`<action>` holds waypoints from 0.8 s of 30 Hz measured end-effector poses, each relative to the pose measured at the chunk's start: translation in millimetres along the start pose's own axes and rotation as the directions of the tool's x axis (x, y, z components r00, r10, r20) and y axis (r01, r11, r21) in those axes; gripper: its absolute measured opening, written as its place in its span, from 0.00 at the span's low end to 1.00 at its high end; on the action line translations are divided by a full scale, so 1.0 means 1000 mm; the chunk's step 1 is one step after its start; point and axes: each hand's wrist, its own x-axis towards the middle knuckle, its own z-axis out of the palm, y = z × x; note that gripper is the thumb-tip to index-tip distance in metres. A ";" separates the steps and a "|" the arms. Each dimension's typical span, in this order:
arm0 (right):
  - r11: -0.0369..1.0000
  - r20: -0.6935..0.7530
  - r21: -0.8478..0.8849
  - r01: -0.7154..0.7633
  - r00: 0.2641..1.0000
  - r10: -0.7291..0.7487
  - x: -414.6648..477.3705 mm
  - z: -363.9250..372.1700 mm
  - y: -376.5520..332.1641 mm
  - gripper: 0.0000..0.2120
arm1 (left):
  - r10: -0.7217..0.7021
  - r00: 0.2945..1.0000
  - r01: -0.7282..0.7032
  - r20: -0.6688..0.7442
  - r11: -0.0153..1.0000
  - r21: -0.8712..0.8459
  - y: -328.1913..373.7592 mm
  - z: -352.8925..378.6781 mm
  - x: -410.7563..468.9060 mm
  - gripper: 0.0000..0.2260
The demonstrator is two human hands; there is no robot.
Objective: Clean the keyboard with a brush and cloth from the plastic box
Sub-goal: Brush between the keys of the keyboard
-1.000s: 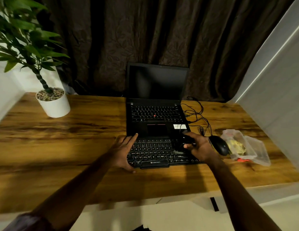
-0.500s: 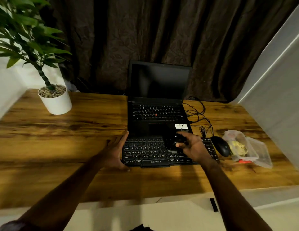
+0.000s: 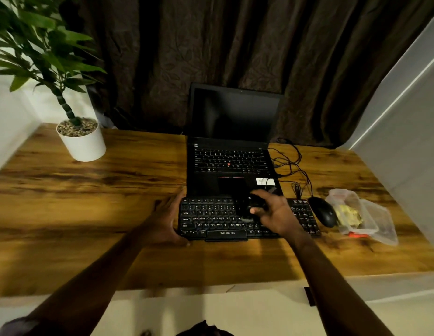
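Left hand (image 3: 166,221) holds the left end of the keyboard (image 3: 211,219), thumb at the front corner and fingers up by the back corner, bracing it on the table (image 3: 114,202). It's a bit blurred. Right hand (image 3: 275,214) is over the keyboard's middle-right keys, fingers curled round a small dark brush (image 3: 253,204). The brush tip points down and left onto the keys just in front of the fingertips, and contact looks likely but the frame is too dark to be sure. The hands are well apart, with the letter keys between them. The number pad sits just right of the right hand, then the mouse (image 3: 323,210), then the plastic box (image 3: 342,194) farther right, open, with its clear lid (image 3: 383,221) lying against its far side. The yellow cloth (image 3: 350,214) is inside the box, untouched by either hand. A small red-orange item at the box's front edge is unclear. An open laptop (image 3: 231,161) with a dark screen is just beyond both hands. Cables (image 3: 291,166) lie beyond the right hand, and a potted plant (image 3: 82,141) is far beyond the left hand. As for progress, the brush is out and the brushing step is underway. I cannot tell how many keys are done. The cloth wipe is not yet started, so the task is roughly mid-way at best.
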 end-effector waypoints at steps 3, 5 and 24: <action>0.999 0.024 0.042 0.027 0.999 -0.028 0.008 0.010 -0.015 0.22 | -0.018 1.000 0.017 -0.017 0.998 -0.064 -0.004 0.004 -0.002 0.70; 0.999 0.014 0.030 0.026 1.000 -0.027 0.009 0.005 -0.012 0.22 | -0.022 0.999 0.019 -0.034 0.996 -0.092 -0.005 0.006 -0.003 0.70; 0.997 -0.003 0.069 0.031 1.000 -0.031 0.014 0.025 -0.026 0.24 | -0.053 0.996 0.041 -0.067 0.986 -0.162 -0.009 0.014 -0.003 0.70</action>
